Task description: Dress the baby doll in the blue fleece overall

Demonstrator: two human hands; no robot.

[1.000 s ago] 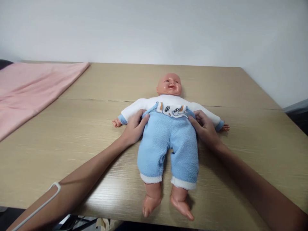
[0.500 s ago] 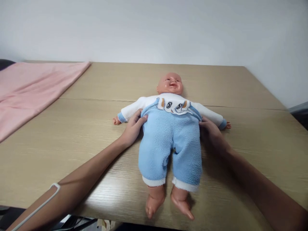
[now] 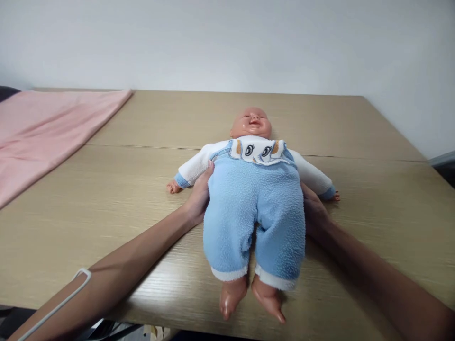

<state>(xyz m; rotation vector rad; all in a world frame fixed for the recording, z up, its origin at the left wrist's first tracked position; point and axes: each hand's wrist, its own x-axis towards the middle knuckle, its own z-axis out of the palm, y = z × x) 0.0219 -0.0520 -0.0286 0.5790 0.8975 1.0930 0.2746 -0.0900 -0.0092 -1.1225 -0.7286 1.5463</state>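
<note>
A baby doll (image 3: 254, 124) lies on its back, its head toward the far side and its bare feet toward me. It wears a white-sleeved outfit with light blue fleece trousers (image 3: 254, 203) and a white bib (image 3: 261, 152) embroidered with eyes. My left hand (image 3: 201, 194) grips the doll's side at the waist; the thumb shows along the edge, while the other fingers are hidden behind the body. On the opposite side my right hand (image 3: 314, 208) holds the doll's waist, its fingers mostly hidden under the trousers.
A pink cloth (image 3: 53, 128) is spread over the left part of the wooden table (image 3: 124, 189). Behind the table rises a pale wall (image 3: 227, 42). Dark objects show past the table's right edge and below its near edge.
Both hands have slipped further around and beneath the doll's sides. The trunk looks slightly raised, the head tips back more, and the bunched cloth at the waist lies smoother.
</note>
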